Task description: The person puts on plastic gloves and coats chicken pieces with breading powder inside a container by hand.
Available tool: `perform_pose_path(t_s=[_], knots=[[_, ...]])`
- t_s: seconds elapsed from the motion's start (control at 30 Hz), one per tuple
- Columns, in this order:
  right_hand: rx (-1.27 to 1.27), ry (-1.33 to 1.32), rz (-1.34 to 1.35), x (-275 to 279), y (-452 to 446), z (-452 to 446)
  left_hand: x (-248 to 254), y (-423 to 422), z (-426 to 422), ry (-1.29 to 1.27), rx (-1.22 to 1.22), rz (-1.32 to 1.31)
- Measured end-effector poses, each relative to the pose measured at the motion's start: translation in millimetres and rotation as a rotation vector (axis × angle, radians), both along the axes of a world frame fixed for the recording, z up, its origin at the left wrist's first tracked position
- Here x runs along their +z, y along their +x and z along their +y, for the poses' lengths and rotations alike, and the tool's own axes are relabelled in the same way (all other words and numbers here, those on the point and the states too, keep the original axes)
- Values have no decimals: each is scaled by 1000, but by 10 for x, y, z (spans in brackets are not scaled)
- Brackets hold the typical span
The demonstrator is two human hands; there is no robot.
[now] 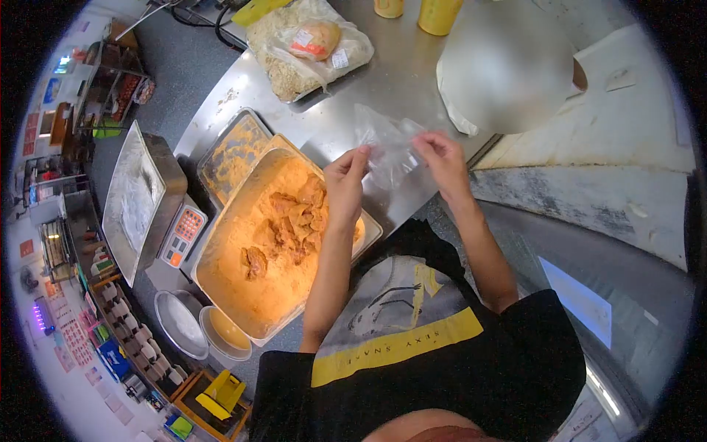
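From my remote seat I watch a thin, clear, crumpled plastic piece (388, 160) in the upper middle of the frame, stretched between two bare hands above a shiny grey steel worktop (401, 70). I cannot tell whether it is a bag or a glove. My left hand (346, 179) pinches its left side between thumb and forefinger, the other fingers curled in; my right hand (446, 160) pinches the upper right part the same way.

Film this thin likely clings to itself, so I would rub the edge lightly between thumb and fingertip until the layers slip, then take one layer in each pinch and draw them apart gently. A hard tug could stretch or split it; small pulls, with the loose folds hanging free, should serve better.

My left forearm crosses the right side of a deep rectangular metal tray (280, 328) at the frame's centre left, which holds pale orange powder (228, 258) and reddish-brown, lumpy coated pieces (293, 225). I would work the film to the right of that tray, over bare steel, with the left elbow high enough to clear the rim. Dusty fingertips would probably grip slick plastic poorly, so dry, clean ones suit this best.
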State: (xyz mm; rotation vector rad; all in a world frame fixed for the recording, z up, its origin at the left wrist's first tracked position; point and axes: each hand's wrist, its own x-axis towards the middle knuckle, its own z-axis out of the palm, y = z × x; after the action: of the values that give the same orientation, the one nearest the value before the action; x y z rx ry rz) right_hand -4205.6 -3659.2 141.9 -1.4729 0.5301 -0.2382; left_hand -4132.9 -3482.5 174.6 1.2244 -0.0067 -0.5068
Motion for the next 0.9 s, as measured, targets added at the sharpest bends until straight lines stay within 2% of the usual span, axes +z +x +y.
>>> perform_pose_path(t_s=[0.07,0.13,0.2,0.27,0.33,0.43,0.5,0.6,0.63,0.7,0.73,0.77,0.8,0.87,0.9], knots=[[-132,-357,-148,60,42,-19,-28,60,77,72,-11,-10],[-208,-354,-205,73,108,-29,-14,105,109,142,-26,-25],[-293,-349,-263,105,157,-50,42,139,123,35,64,-27],[-357,-151,-264,161,178,-96,71,193,167,4,63,-22],[-387,-145,-284,139,247,-126,86,248,194,-30,64,-16],[-443,-141,-303,102,291,-181,117,350,264,28,104,-173],[-470,-148,-302,92,291,-215,164,399,386,131,69,-257],[-458,-4,-346,124,281,-188,258,422,431,113,-57,-253],[-433,-107,-309,157,284,-184,263,421,420,113,-53,-254],[-404,-206,-272,227,258,-158,264,383,367,267,-29,-521],[-560,-437,-342,427,226,-118,308,332,322,268,-25,-523],[-713,-670,-414,636,194,-91,390,260,254,342,10,-634],[-705,-668,-420,849,96,-66,459,181,197,420,47,-741],[-107,-782,-547,1154,-145,-26,540,55,109,416,42,-791],[62,-779,-334,1155,-114,42,580,-5,59,373,43,-865]])
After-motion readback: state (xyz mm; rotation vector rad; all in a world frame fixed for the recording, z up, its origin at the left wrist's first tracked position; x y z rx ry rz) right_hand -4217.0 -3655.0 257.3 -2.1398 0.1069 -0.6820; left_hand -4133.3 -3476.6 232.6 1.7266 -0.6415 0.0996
